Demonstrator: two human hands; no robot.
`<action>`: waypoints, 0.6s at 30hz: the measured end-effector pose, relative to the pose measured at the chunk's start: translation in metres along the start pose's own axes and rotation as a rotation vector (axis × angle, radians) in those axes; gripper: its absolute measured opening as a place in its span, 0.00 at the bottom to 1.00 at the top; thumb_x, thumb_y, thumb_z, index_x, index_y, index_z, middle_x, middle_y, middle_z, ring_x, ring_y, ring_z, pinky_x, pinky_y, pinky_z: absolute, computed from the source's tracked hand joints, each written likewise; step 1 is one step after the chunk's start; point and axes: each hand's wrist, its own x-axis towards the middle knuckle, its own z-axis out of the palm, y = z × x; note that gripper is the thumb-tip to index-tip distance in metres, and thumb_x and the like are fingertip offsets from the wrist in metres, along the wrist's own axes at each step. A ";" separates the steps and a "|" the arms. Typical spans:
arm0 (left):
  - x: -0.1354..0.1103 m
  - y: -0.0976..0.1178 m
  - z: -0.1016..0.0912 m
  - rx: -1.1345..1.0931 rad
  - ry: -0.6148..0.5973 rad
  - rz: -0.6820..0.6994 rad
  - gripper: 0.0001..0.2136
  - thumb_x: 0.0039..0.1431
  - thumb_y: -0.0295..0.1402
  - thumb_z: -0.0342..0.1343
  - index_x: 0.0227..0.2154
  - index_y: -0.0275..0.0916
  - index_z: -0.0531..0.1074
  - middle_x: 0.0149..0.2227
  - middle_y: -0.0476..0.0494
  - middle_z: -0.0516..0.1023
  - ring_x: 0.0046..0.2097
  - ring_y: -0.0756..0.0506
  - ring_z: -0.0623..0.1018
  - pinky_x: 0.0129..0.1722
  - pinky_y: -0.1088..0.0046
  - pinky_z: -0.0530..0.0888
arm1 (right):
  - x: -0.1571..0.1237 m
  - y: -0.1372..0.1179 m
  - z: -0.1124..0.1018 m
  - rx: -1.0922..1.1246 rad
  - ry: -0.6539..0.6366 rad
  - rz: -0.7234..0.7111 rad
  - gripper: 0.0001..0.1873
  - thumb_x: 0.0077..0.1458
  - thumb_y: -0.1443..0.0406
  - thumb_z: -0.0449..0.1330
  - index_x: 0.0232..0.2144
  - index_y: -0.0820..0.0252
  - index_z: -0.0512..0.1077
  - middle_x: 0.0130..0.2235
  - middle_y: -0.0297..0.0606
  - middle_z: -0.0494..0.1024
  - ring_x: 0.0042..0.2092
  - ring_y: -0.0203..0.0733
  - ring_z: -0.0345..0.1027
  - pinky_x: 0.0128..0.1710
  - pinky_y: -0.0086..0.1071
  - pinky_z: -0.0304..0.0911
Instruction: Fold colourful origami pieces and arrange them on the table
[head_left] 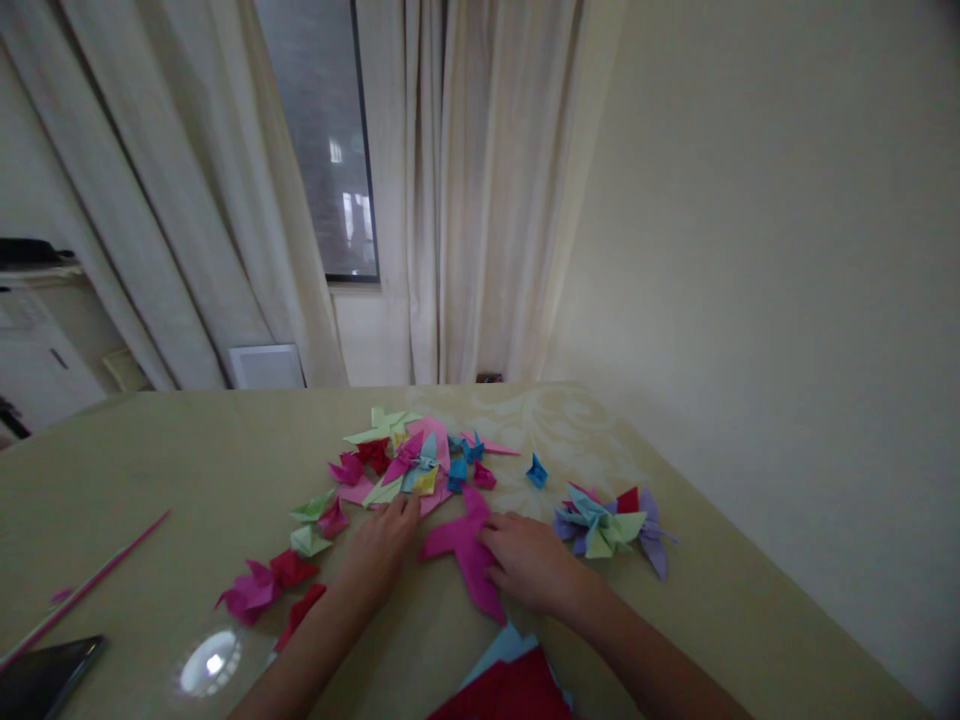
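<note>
My right hand (531, 562) grips the right side of a magenta folded-paper shape (466, 550) with several pointed arms, which lies on or just above the table in front of me. To its left, my left hand (391, 540) reaches forward with fingers stretched out and apart from the magenta shape. Its fingertips are at the near edge of a pile of origami pieces (405, 460) in pink, red, green, blue and yellow. Close by in that pile is a small yellow folded piece (426, 482). Whether the left fingertips touch the pile is hard to tell.
More origami lies in a cluster at right (607, 525) and in pink and red pieces at left (255, 590). Red paper sheets (510, 690) are at the front edge. A dark phone-like device (52, 675) and a thin pink-green stick (97, 580) lie far left. The wall (750, 300) borders the right.
</note>
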 end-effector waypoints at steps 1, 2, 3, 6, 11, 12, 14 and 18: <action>0.000 -0.002 0.000 -0.009 0.006 -0.005 0.23 0.64 0.15 0.45 0.57 0.37 0.71 0.56 0.30 0.80 0.55 0.36 0.82 0.53 0.60 0.76 | 0.001 0.001 0.001 0.001 0.005 0.010 0.14 0.62 0.66 0.61 0.48 0.63 0.80 0.51 0.52 0.82 0.52 0.58 0.77 0.48 0.42 0.70; 0.001 -0.004 0.001 -0.023 0.012 -0.009 0.23 0.64 0.15 0.45 0.57 0.37 0.71 0.55 0.29 0.80 0.55 0.36 0.82 0.53 0.59 0.76 | 0.002 0.002 0.002 0.003 0.010 0.019 0.15 0.63 0.66 0.60 0.49 0.63 0.79 0.52 0.53 0.82 0.52 0.58 0.77 0.48 0.42 0.70; 0.002 -0.007 0.001 -0.042 0.017 -0.014 0.23 0.64 0.15 0.44 0.57 0.36 0.72 0.54 0.29 0.81 0.54 0.35 0.82 0.53 0.59 0.76 | 0.003 0.002 0.004 0.007 0.015 0.026 0.15 0.63 0.66 0.60 0.50 0.63 0.79 0.53 0.53 0.81 0.53 0.59 0.77 0.49 0.43 0.70; 0.004 -0.019 -0.004 -0.129 0.049 -0.042 0.19 0.66 0.17 0.45 0.55 0.35 0.72 0.51 0.29 0.82 0.53 0.34 0.83 0.50 0.59 0.77 | 0.006 0.006 0.007 0.037 0.033 0.036 0.16 0.63 0.68 0.59 0.52 0.63 0.78 0.54 0.54 0.81 0.55 0.59 0.76 0.51 0.44 0.71; -0.002 -0.032 -0.034 -0.330 0.138 0.003 0.13 0.68 0.25 0.50 0.53 0.39 0.71 0.48 0.40 0.84 0.48 0.43 0.84 0.46 0.70 0.77 | 0.006 0.009 -0.007 0.169 0.167 0.034 0.31 0.66 0.65 0.61 0.69 0.62 0.64 0.69 0.56 0.69 0.66 0.58 0.67 0.63 0.46 0.64; -0.006 -0.029 -0.041 -0.403 0.156 0.059 0.12 0.68 0.26 0.51 0.51 0.40 0.72 0.46 0.42 0.85 0.46 0.44 0.84 0.44 0.71 0.76 | 0.004 0.008 -0.014 0.263 0.248 0.029 0.35 0.68 0.61 0.61 0.73 0.61 0.58 0.72 0.55 0.64 0.68 0.57 0.64 0.65 0.46 0.63; -0.016 -0.016 -0.053 -0.566 0.182 0.187 0.10 0.68 0.28 0.52 0.47 0.42 0.75 0.42 0.45 0.85 0.42 0.45 0.83 0.41 0.72 0.75 | -0.003 0.004 -0.030 0.505 0.409 -0.008 0.39 0.69 0.55 0.61 0.74 0.57 0.53 0.72 0.52 0.64 0.68 0.54 0.65 0.64 0.45 0.64; -0.035 0.019 -0.070 -0.665 0.145 0.303 0.07 0.67 0.30 0.53 0.41 0.42 0.77 0.38 0.46 0.84 0.39 0.45 0.81 0.37 0.72 0.72 | -0.023 -0.002 -0.062 0.691 0.373 -0.119 0.13 0.68 0.58 0.64 0.51 0.55 0.79 0.46 0.39 0.85 0.47 0.47 0.78 0.46 0.34 0.68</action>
